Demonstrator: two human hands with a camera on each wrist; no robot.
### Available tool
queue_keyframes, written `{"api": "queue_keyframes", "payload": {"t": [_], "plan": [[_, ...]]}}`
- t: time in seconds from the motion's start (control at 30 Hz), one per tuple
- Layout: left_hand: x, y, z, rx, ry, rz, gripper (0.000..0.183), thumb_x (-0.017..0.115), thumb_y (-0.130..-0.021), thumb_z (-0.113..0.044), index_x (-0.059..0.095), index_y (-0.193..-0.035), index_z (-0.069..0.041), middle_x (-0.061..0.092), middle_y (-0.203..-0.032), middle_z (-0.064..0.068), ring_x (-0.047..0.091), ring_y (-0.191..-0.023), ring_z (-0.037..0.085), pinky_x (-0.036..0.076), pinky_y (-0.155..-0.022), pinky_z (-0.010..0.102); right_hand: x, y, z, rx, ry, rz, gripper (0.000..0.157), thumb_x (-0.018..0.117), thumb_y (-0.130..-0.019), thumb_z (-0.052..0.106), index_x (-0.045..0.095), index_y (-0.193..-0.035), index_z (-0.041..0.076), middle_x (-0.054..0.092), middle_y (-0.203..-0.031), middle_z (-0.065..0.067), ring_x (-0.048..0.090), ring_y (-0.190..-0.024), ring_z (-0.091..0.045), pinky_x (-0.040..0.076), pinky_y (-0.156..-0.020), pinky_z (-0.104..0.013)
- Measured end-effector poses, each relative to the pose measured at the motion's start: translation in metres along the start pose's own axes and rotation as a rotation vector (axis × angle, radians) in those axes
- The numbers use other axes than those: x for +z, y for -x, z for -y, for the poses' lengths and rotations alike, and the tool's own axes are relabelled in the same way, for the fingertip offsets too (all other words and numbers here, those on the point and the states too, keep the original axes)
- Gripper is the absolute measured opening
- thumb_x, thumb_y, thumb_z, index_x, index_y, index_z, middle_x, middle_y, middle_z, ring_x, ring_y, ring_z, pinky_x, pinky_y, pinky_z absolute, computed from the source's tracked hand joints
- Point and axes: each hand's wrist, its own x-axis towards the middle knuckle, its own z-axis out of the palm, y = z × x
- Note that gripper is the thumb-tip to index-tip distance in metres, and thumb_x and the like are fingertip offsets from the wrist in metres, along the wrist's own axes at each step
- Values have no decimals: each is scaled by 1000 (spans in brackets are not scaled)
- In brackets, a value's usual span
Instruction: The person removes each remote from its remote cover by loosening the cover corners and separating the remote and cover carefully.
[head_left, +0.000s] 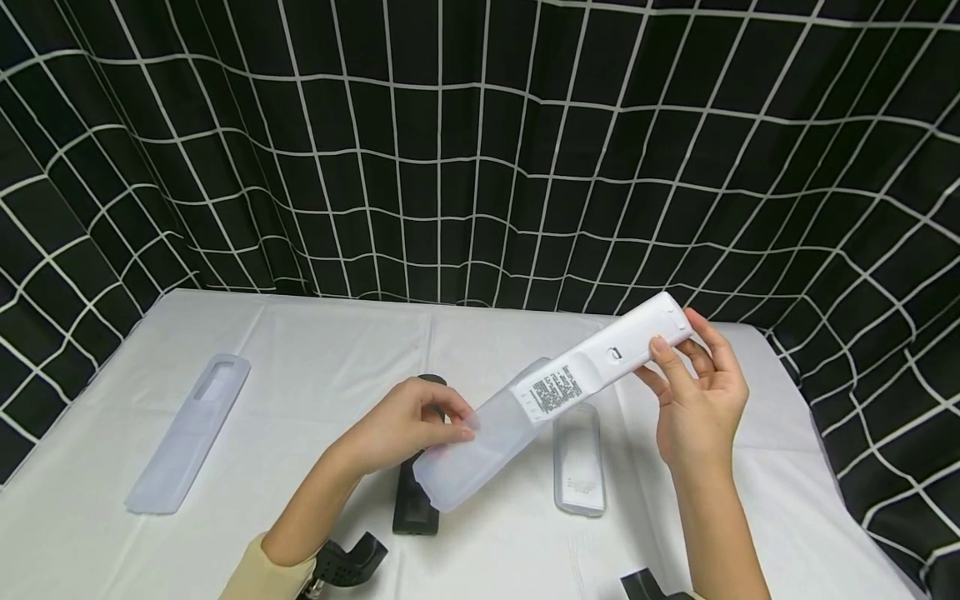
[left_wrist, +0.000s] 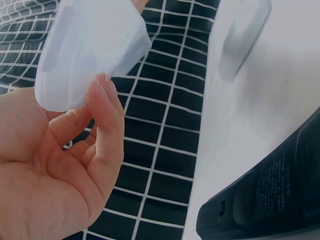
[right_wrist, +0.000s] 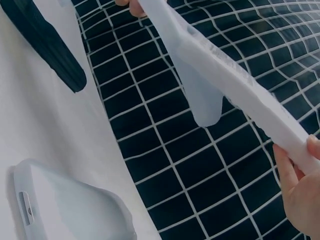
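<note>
White tablecloth (head_left: 315, 367), black grid curtain (head_left: 480, 150) behind.

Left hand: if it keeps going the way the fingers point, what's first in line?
Probably the clear sleeve that the left hand already pinches, half over the white remote. Beyond it, on the table, lies the sleeved remote; depth is unclear.

The curtain (head_left: 480, 150) was black with a grid of thin white lines, and the tablecloth (head_left: 315, 367) was plain white. The remote (head_left: 607, 354) was white with a block of small black print, half in a frosted, translucent cover (head_left: 480, 454). At 9 o'clock from it lay a pale bluish translucent sleeve (head_left: 187, 433); at 6 o'clock, a black remote (head_left: 415, 500) and a milky-sleeved white one (head_left: 579, 458)
</note>
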Motion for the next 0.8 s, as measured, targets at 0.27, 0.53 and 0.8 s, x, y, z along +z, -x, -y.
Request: {"api": "queue_keyframes", "payload": {"t": [0.27,0.53,0.8], "plan": [[0,0,0,0,-9,2,12,78,-91,-4,77,-100,3,69,-92,6,52,-67,10,46,-60,19,-1,-2,1,4,-2,-9,46,67,-93,-17,64,-137,-1,62,-112,-17,71,-92,-21,66,-72,-33],[-1,0,-1,-6,16,9,12,78,-91,-4,77,-100,4,74,-89,6,60,-71,9,51,-64,21,-2,-3,3,14,-58,-31,44,66,-92,-20,66,-132,-1,65,-108,-16,72,-87,-21,66,-69,-34],[-2,0,0,-27,24,10,13,79,-91,-3,76,-100,5,75,-85,6,66,-76,8,55,-69,23,-7,-6,7,11,-76,-45,46,68,-93,-17,64,-136,0,64,-109,-17,71,-90,-21,66,-70,-33]]}}
